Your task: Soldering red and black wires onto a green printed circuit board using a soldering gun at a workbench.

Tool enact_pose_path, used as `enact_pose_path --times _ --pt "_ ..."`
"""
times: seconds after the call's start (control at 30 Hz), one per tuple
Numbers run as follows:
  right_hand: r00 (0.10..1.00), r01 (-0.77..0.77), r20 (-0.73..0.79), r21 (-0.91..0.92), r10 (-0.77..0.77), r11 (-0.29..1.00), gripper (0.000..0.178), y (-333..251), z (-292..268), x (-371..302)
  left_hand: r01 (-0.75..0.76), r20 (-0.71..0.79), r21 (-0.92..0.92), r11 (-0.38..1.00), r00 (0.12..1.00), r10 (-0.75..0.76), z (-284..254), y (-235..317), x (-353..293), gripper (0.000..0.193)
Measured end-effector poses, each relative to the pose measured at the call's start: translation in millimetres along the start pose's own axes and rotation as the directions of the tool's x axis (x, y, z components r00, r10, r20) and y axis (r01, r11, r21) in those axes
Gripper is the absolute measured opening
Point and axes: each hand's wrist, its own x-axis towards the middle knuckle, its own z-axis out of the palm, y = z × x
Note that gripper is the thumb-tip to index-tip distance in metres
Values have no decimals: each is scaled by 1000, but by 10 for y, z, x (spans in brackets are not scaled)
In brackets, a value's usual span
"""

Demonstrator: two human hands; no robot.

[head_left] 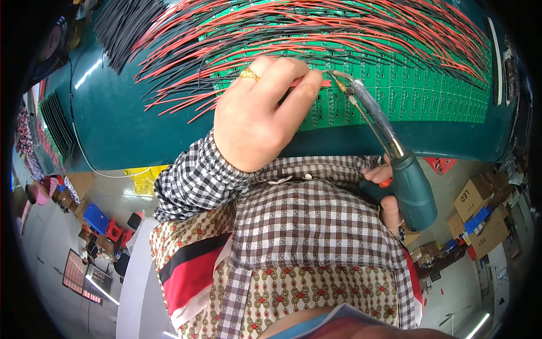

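Red wire (316, 82): I see one pinched at the circuit board panel (429, 85), on the bench (113, 130).
Left grip (265, 113): closed on that wire, one gold ring.
Right grip (389, 198): wrapped shut around one teal soldering gun (409, 186), its tip beside the wire end.
Loose wires (316, 28): many red and black, too many to count.
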Motion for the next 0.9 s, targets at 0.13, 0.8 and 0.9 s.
enact_pose_path --times 0.13,0.8,0.9 --pt "999 -41 -27 3 41 999 79 -8 7 -11 -9 -16 -4 1000 1000 9 16 -8 -1 29" --pt "998 58 34 -3 -57 998 84 29 -72 -14 26 18 -30 999 999 -26 5 -1 6 32" --pt "996 80 38 20 -81 997 85 57 -128 14 1 0 9 1000 1000 -1 -11 -7 -12 30"
